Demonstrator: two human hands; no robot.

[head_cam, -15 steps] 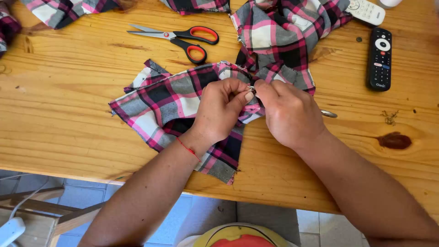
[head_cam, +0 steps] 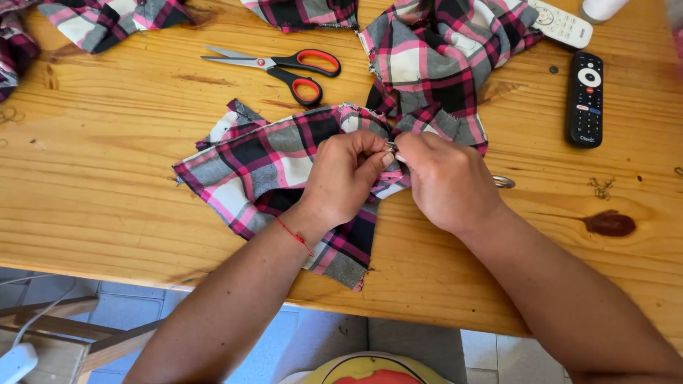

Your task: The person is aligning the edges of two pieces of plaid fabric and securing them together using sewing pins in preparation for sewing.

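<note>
While a plaid cloth (head_cam: 277, 171) lies spread on the wooden table (head_cam: 107, 213), near its front edge, its upper right corner is pinched by the left hand (head_cam: 345, 178), fingers closed together on the fabric. Just beside it, the right hand (head_cam: 448, 181) is closed too, and a small metal piece (head_cam: 390, 147) (too small to be told apart clearly, perhaps a pin or clasp) is gripped between the fingertips of both hands where they meet. The cloth is judged to be light, soft and limp, with frayed cut edges; it is best taken at a corner or fold, since it will bunch and slide on the smooth wood. The metal piece is likely hard, slippery and easily dropped.

At the far left edge more plaid scraps (head_cam: 107, 18) are seen. Behind the hands, scissors (head_cam: 284, 67) with red-and-black handles are laid, blades shut. A bigger plaid heap (head_cam: 441, 57) is touched by the cloth at the hands. A metal ring (head_cam: 504, 182) peeks out beside the right hand. Farther right, a black remote (head_cam: 586, 99) and a white remote (head_cam: 562, 23) are set well apart from the work; nothing lies in the way.
</note>
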